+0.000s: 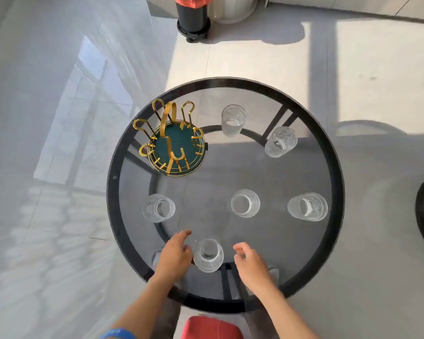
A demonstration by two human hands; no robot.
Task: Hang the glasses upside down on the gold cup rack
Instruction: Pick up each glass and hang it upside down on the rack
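While my left hand (175, 255) and right hand (251, 263) flank the nearest glass (208, 256) on the round tabletop (338, 182), both sets of fingers are spread, gripping nothing. Five other glasses stand upright; the gold cup rack (175, 145) sits far left.

The cup rack (174, 140) has shiny gold hooks and a dark green round bottom with a gold ring around it. The six glasses (245, 203) are clear, with thin lines up and down their sides. The round table (338, 167) has a black rim and a smoky grey see-through top, with black bars showing under it. The floor (255, 59) is pale grey and white. A black bin (193, 19) has a red bag on top. A blue band (119, 334) sits on the left arm.
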